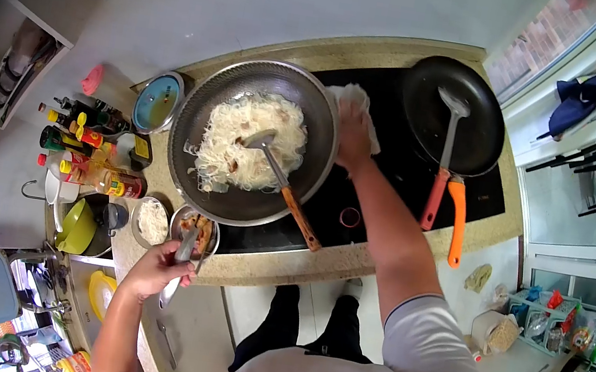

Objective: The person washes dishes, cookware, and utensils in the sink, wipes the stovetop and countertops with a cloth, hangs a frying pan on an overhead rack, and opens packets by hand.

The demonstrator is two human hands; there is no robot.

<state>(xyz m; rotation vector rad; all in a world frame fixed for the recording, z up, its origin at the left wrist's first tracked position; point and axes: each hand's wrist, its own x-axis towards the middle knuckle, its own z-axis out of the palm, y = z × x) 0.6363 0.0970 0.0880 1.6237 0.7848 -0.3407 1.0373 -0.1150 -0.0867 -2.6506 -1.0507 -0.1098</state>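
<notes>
1. The left hand (161,270), at the lower left of centre, has its thumb and fingers pinched around a metal utensil (185,248); whether this is tongs or a spoon, I cannot tell.
2. The utensil's far end reaches into a small metal bowl (217,240) of brown, meat-like pieces (206,231), on the counter (241,272) just below the wok.
3. Just left of that bowl stands another bowl (134,222), filled with white, crumbly food (152,221).
4. The right hand (353,136), slightly right of centre in the upper half, lies on a white cloth (353,92) at the wok's right edge. The cloth partly hides the fingers, so I cannot tell how tightly they close.
5. The wok (255,209) fills the upper middle, with pale noodles (278,117) heaped inside. A spatula (281,177) rests in them, its wooden handle slanting over the rim to the lower right.
6. At the upper right, a black frying pan (419,119) stands on the dark stove (382,195). A second spatula (449,140) lies in it, its red handle beside the pan's orange one.
7. Bottles (83,140) cluster at the left, below a lid (157,103).
</notes>
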